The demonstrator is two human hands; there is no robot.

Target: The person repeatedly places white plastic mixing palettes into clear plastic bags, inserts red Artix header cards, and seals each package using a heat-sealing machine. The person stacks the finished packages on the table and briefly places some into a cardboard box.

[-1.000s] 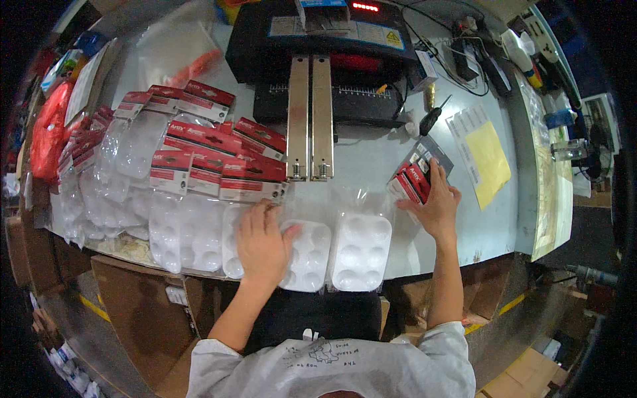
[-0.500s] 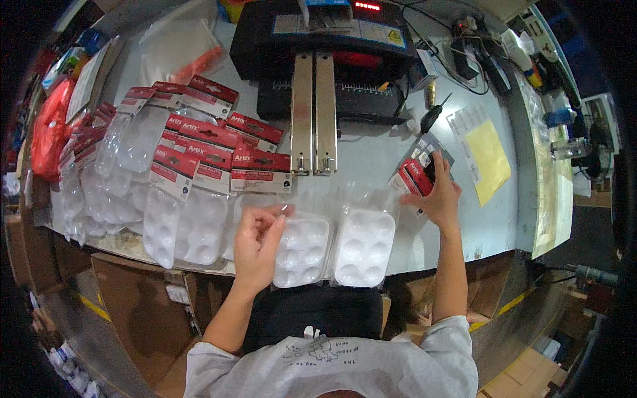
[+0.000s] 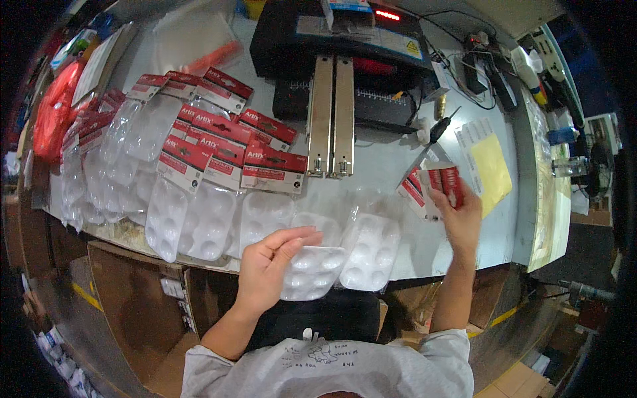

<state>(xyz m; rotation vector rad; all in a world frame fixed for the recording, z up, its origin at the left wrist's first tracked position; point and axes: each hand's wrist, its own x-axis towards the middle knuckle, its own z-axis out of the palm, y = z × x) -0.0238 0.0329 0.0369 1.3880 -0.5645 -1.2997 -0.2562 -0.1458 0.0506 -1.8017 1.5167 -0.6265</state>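
My left hand (image 3: 265, 265) is closed, thumb against fingers, on the upper edge of a clear plastic bag. Inside that bag sits a white paint palette (image 3: 310, 278) with round wells, tilted at the table's front edge. Just to its right lies another bagged white palette (image 3: 370, 255). My right hand (image 3: 462, 212) pinches a red-and-white header card (image 3: 443, 184), raised above the right side of the table. Beneath it, more header cards (image 3: 413, 192) lie in a small pile. On the left, several bagged palettes carry red header cards (image 3: 273, 169) at their tops.
A black machine (image 3: 279, 50) with two metal rails (image 3: 332, 119) stands at the back centre. A black-handled screwdriver (image 3: 440, 127), a yellow paper (image 3: 488, 169) and cables (image 3: 458, 73) are at the right. Clear bags (image 3: 192, 40) lie at the back left, near a red bag (image 3: 53, 123).
My right hand has lifted a header card from the pile and turned it. My left hand has moved right, and the palette in its bag has tilted up.
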